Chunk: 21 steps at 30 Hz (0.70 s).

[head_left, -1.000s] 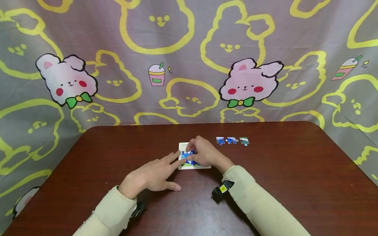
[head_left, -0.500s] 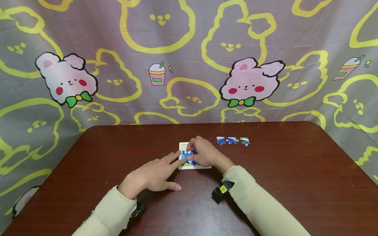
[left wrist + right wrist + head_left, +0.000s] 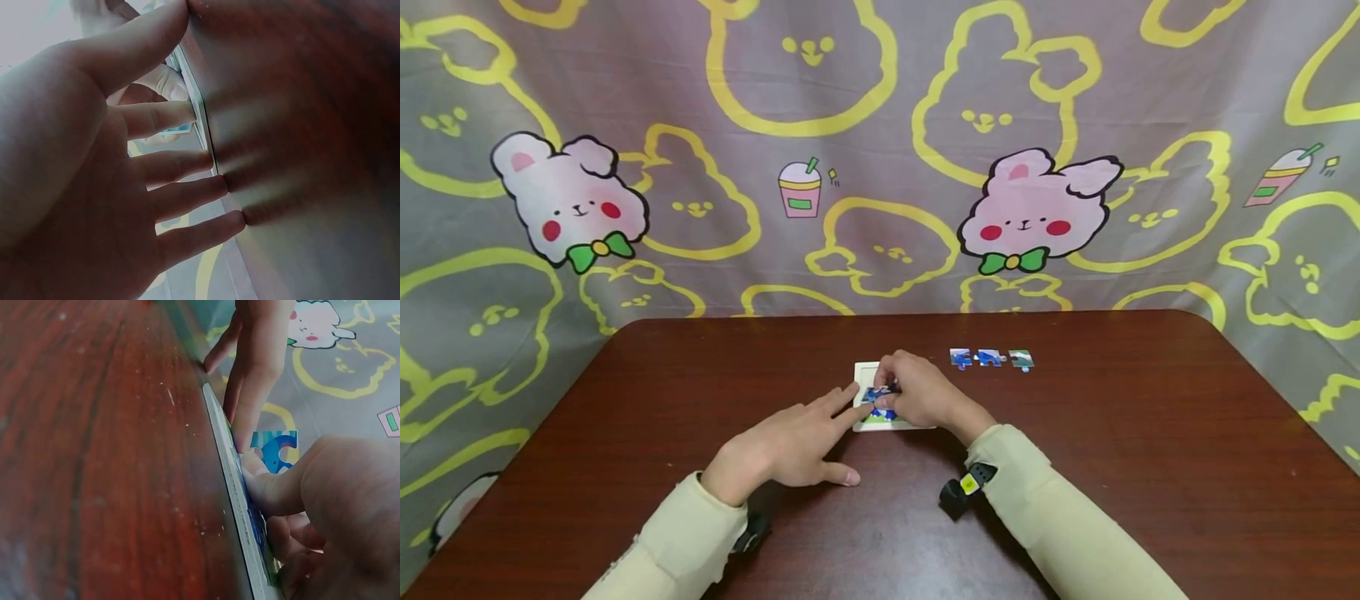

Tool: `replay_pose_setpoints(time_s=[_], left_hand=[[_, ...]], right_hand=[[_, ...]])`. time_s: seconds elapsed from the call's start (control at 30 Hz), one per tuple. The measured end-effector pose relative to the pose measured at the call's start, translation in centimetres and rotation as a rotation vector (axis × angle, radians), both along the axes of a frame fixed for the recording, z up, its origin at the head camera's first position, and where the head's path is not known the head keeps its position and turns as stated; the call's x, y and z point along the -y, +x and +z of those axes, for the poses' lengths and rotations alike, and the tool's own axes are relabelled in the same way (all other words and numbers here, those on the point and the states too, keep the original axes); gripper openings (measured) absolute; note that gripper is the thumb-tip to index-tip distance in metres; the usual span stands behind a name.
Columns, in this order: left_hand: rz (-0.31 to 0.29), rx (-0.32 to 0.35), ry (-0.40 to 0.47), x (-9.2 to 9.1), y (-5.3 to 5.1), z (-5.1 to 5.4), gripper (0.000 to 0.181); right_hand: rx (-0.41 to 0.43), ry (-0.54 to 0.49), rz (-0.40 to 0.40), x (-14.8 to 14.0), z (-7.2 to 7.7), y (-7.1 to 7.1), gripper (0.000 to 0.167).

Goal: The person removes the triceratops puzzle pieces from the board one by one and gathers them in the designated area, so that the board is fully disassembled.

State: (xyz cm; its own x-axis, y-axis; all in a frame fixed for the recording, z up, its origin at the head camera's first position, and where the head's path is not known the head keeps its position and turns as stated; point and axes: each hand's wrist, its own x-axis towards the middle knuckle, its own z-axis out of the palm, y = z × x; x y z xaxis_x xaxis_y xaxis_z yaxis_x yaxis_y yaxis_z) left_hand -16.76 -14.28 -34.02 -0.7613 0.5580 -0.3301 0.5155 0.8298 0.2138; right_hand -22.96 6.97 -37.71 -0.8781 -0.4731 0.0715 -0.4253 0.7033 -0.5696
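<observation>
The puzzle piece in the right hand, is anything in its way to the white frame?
Nothing visible stands between the puzzle piece and the white frame. The left hand touches the frame close by, so it might get in the way a little. The right hand hides some of the frame.

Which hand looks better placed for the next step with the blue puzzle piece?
Probably the right hand: it pinches the blue puzzle piece at the puzzle tray. The left hand holds no piece; it lies outstretched, touching the tray.
</observation>
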Motion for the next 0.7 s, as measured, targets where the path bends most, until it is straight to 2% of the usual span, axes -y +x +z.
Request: replay_pose_setpoints(time_s=[0.33,0.53,0.7], left_hand=[[0.010,0.010,0.001,-0.1,0.0,0.1,0.089],[0.016,0.015,-0.001,-0.1,0.0,0.0,0.089],[0.011,0.006,0.001,0.0,0.0,0.0,0.088]], right_hand=[[0.035,-0.163,0.084,-1.1,-0.4,-0.6,0.028],[0.089,-0.231,0.115,-1.5,-0.5,-0.9,0.022],[0.083,-0.248,0.117,-1.5,-0.5,-0.9,0.019]])
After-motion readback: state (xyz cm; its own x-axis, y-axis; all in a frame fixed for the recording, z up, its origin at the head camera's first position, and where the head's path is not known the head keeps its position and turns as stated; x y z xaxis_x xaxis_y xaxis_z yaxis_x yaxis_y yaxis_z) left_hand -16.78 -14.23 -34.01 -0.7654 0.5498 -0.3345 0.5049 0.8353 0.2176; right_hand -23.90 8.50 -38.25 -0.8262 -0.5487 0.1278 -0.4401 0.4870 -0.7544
